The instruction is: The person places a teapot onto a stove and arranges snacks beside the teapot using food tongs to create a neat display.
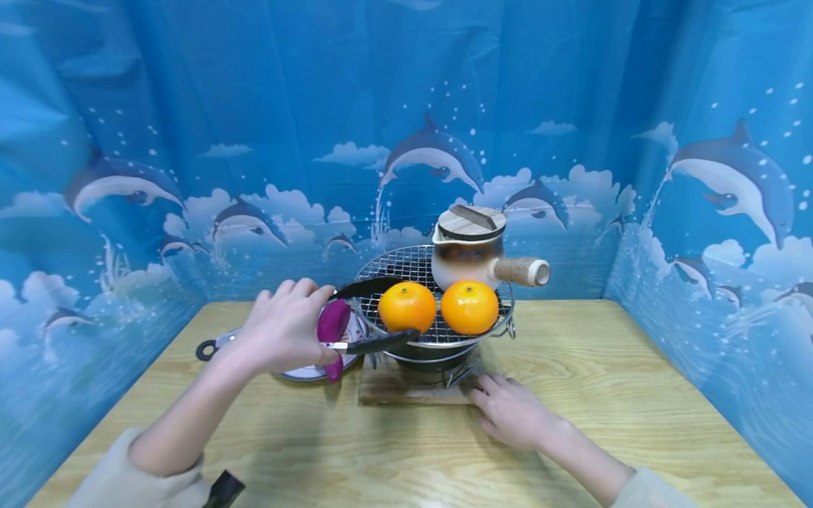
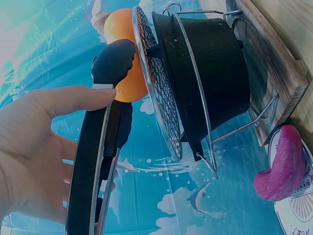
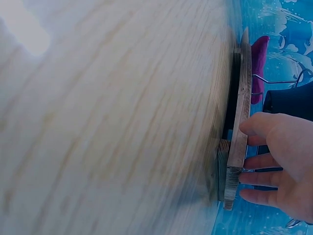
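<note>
My left hand (image 1: 286, 328) grips black-tipped metal tongs (image 2: 90, 171), seen in the head and left wrist views. The tongs' two tips lie on either side of the left orange (image 1: 406, 307), which sits on a round wire grill rack (image 1: 406, 262). A second orange (image 1: 470, 307) is beside it on the rack. Below the rack is a black stove pot (image 2: 210, 68) in a wire stand, on a wooden board (image 1: 406, 391). My right hand (image 1: 511, 413) touches the board's front right edge, fingers fairly straight in the right wrist view.
A clay teapot (image 1: 464, 264) with a wooden lid and a cord-wrapped handle stands at the back of the rack. Left of the stove, a purple sweet potato (image 2: 283, 166) lies on a patterned plate (image 2: 298, 215). Blue dolphin curtains (image 1: 317, 85) surround the table (image 1: 603, 367).
</note>
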Action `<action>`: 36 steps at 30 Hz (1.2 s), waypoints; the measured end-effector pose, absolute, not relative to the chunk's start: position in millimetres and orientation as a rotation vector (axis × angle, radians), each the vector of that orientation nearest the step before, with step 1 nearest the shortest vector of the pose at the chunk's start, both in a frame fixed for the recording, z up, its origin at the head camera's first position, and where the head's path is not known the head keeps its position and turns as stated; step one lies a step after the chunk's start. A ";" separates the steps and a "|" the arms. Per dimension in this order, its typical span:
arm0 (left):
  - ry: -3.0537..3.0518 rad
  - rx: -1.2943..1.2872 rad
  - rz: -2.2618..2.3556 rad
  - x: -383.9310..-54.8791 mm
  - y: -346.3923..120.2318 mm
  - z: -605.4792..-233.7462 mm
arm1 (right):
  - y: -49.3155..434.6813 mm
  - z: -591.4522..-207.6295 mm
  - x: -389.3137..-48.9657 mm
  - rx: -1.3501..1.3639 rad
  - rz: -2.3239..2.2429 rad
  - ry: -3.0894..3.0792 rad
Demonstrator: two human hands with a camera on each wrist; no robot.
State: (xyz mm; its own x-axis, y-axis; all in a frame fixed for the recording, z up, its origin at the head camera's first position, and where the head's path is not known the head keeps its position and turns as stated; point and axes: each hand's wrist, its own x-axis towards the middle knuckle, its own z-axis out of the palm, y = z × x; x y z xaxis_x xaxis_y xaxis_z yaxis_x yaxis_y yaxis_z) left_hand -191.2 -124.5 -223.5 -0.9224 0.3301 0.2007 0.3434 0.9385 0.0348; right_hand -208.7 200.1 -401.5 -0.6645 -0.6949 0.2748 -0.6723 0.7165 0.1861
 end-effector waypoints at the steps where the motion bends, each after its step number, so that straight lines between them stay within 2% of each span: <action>1: -2.900 -0.516 -0.102 -191.5 -124.3 -223.4 | 200.1 -401.5 -208.7 1.068 -0.096 -2.598; 36: -2.977 -0.534 -0.237 -190.2 -135.6 -224.9 | 200.2 -402.9 -208.7 1.068 -0.071 -2.594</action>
State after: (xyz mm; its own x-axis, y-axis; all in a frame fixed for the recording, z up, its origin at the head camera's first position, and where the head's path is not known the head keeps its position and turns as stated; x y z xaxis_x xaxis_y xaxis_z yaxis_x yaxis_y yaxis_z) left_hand -190.2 -135.6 -224.9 -0.9323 0.3361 0.1334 0.3530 0.9260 0.1339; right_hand -208.7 200.2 -402.9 -0.6625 -0.6924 0.2858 -0.6758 0.7170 0.1707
